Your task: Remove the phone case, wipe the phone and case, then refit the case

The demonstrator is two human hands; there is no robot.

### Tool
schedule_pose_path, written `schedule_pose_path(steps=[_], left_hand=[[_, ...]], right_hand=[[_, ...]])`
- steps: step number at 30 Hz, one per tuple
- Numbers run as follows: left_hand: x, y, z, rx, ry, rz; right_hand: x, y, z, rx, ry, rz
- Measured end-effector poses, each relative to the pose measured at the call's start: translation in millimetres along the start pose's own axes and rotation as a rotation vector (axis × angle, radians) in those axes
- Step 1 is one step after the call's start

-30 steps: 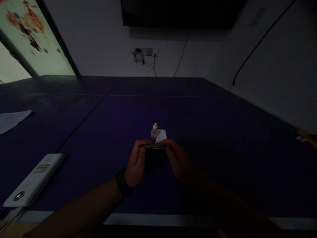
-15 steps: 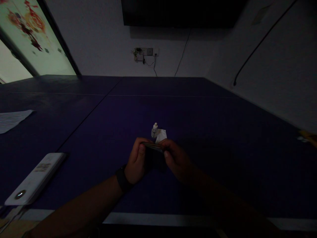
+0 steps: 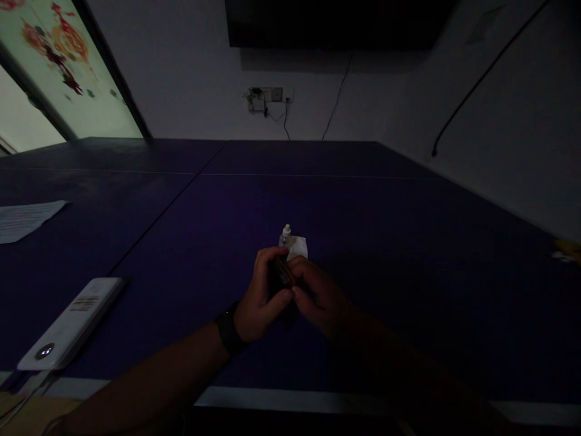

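Note:
Between my two hands is a dark, flat object with a brownish edge (image 3: 284, 272); the dim light does not let me tell its kind. My left hand (image 3: 262, 297), with a dark band on the wrist, curls around its left side, index finger at the far end and thumb at the near end. The thumb and fingers of my right hand (image 3: 320, 297) pinch its right side. Just beyond my fingers stands a small clear bottle (image 3: 285, 240) with a white tip, its lower part hidden by my left hand. Beside it lies a white piece of paper or cloth (image 3: 298, 247).
The purple table (image 3: 218, 224) has a pale front edge. At left lies a white power bank (image 3: 68, 324) with cables at its near end; farther back is a printed sheet (image 3: 29, 219). A wall with sockets (image 3: 267, 95) and a dark screen (image 3: 336, 21) rises behind.
The dark object has turned from lying crosswise to a slant, its right end nearer me. My left thumb has moved from its upper left to its near end, and my hands are closer together.

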State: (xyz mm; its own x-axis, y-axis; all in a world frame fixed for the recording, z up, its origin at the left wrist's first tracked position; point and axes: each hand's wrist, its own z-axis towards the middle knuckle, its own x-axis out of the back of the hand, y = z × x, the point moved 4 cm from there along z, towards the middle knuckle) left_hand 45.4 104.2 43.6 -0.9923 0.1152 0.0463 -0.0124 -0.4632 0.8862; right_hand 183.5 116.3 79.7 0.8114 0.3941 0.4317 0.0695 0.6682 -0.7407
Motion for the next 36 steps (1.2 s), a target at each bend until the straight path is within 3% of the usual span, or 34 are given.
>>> schedule_pose_path(steps=[5,16,19,26,36], left_hand=[[-0.8,2,-1,-0.090,-0.055,0.059],[2.3,7,4,-0.155,-0.031,0.118],[3.0,4,5,-0.135,-0.009,0.121],[4.7,-7,4,-0.059,0.033,0.090],[4.1,-3,3,0.000,0.058,0.096]], right_hand=[[-1,-2,3,0.135,0.016,-0.085],[0,-10,6,0.159,0.092,-0.242],[0,-9,5,0.107,0.144,-0.274],[-6,0,-5,-0.214,0.288,-0.133],[-14,4,-9,-0.240,0.376,-0.169]])
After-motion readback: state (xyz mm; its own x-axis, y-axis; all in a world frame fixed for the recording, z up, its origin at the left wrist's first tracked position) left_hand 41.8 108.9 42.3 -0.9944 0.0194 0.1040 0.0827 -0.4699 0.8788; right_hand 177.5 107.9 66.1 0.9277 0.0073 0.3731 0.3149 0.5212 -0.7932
